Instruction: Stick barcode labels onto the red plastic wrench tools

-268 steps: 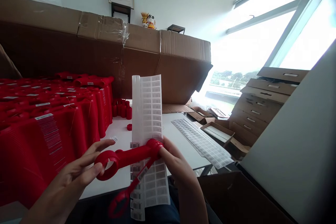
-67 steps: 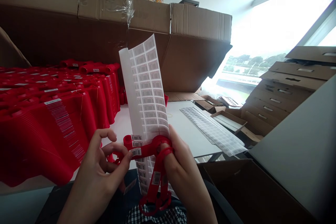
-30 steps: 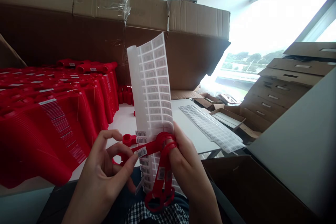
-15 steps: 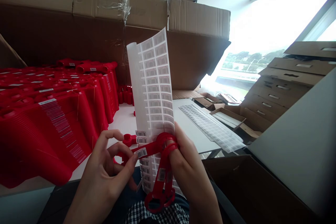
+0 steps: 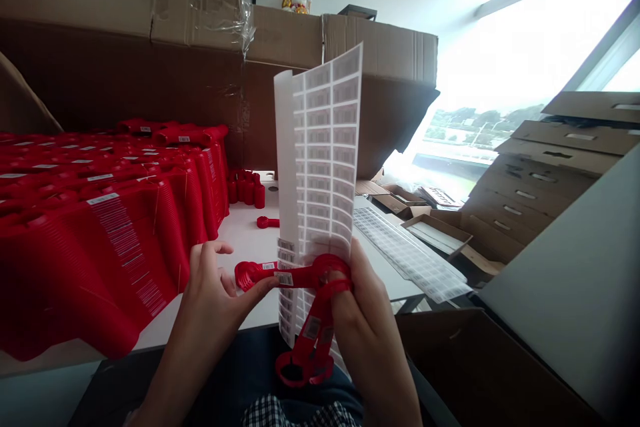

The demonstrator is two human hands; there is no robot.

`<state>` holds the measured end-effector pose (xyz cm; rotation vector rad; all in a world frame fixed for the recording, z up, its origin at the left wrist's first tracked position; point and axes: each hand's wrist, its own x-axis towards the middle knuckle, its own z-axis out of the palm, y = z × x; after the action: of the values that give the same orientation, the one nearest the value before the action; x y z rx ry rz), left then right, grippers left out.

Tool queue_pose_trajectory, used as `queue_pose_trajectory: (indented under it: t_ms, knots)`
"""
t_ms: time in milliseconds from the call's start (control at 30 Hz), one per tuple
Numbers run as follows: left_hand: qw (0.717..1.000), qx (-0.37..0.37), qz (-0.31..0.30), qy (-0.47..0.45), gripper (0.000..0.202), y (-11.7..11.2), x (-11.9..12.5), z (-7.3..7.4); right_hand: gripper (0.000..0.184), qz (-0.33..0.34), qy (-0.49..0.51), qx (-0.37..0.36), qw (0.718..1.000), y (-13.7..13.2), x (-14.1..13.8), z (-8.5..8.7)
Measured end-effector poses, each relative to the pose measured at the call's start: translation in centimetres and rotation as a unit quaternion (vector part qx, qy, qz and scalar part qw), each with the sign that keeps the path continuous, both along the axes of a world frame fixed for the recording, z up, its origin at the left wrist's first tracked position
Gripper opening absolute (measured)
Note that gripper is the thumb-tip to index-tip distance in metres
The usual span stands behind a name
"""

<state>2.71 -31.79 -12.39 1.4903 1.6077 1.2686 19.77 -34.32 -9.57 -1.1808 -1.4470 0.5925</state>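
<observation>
One long brown carton [image 5: 200,90] spans the back, tape wrinkled along its upper edge. Below it spreads the white table [image 5: 245,240], its left side taken up by a big pile of red stacks [image 5: 100,233] marked with columns of barcodes. Flat cardboard boxes [image 5: 535,173] rise in a leaning stack at the far right, and a dark open box [image 5: 490,363] sits at the lower right, near the person's right arm.

Upright before the person stands a curved sheet of labels [image 5: 325,153], rolled along its left edge. More label sheets [image 5: 410,253] lie flat on the table to its right.

The right hand [image 5: 367,320] is closed on several red pieces [image 5: 317,317] in front of the upright sheet's lower part, its thumb over their ring ends; some hang downward, while one red strip [image 5: 303,277] points left. The left hand [image 5: 215,293] brings its thumb tip to that strip, with the index finger curled and well apart from the thumb; whether its hidden fingers grip anything cannot be told. Smallest is the barcode label [image 5: 283,279] on the strip, just beside that thumb tip.
</observation>
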Motion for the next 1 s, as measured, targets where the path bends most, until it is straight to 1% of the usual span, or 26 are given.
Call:
queue_pose_trajectory:
  t_ms: [33,100,167,200,267,333,400,500,567,667,700,767,867,933,1000]
  knots:
    - [1.0,0.017,0.012,0.019,0.074,0.0,0.1,0.0,0.009,-0.005,0.004,-0.001,1.0,0.0,0.0,0.1]
    - [0.998,0.047,0.009,0.037,0.065,-0.3,0.5,-0.1,0.009,-0.004,0.01,0.001,1.0,-0.1,-0.2,0.1]
    - [0.997,0.066,-0.017,0.034,0.054,-0.6,1.1,-0.2,0.009,0.0,0.017,0.008,1.0,-0.1,-0.5,0.1]
    - [0.997,0.068,-0.032,0.027,0.051,-0.7,1.4,-0.2,0.009,-0.002,0.021,0.015,1.0,-0.1,-0.7,0.0]
    - [0.997,0.062,-0.041,-0.001,0.054,-0.9,1.8,-0.3,0.01,-0.012,0.026,0.026,0.999,-0.1,-1.3,0.0]
    - [0.997,0.059,-0.033,-0.039,0.059,-1.0,1.9,-0.2,0.015,-0.022,0.029,0.036,0.999,-0.3,-1.8,-0.1]
    - [0.994,0.06,-0.035,-0.08,0.057,-1.1,1.6,-0.2,0.02,-0.021,0.029,0.045,0.998,-0.4,-2.2,-0.1]
    - [0.989,0.052,-0.057,-0.128,0.052,-1.1,1.3,-0.1,0.024,-0.029,0.035,0.048,0.998,-0.4,-2.4,-0.5]
    - [0.987,0.06,-0.048,-0.141,0.05,-1.1,1.3,-0.1,0.027,-0.054,0.049,0.037,0.997,-0.2,-2.3,-0.9]
    - [0.987,0.081,-0.015,-0.138,0.042,-1.1,1.6,0.0,0.036,-0.078,0.078,0.025,0.994,0.2,-2.0,-1.4]
    - [0.987,0.084,-0.008,-0.134,0.039,-1.2,1.6,0.0,0.038,-0.072,0.088,0.02,0.993,0.3,-1.9,-1.4]
    - [0.989,0.077,-0.009,-0.13,0.038,-1.2,1.5,0.2,0.037,-0.041,0.108,0.005,0.993,0.6,-1.6,-1.2]
    - [0.989,0.052,-0.015,-0.135,0.039,-1.2,0.5,0.5,0.035,0.008,0.137,-0.016,0.99,1.3,-1.3,-0.6]
    - [0.986,0.033,-0.031,-0.16,0.044,-1.2,-0.5,0.6,0.035,0.023,0.161,-0.03,0.986,1.9,-0.9,-0.5]
    - [0.979,0.011,-0.048,-0.199,0.048,-1.3,-1.3,0.8,0.034,0.036,0.191,-0.06,0.979,2.6,-0.5,-0.8]
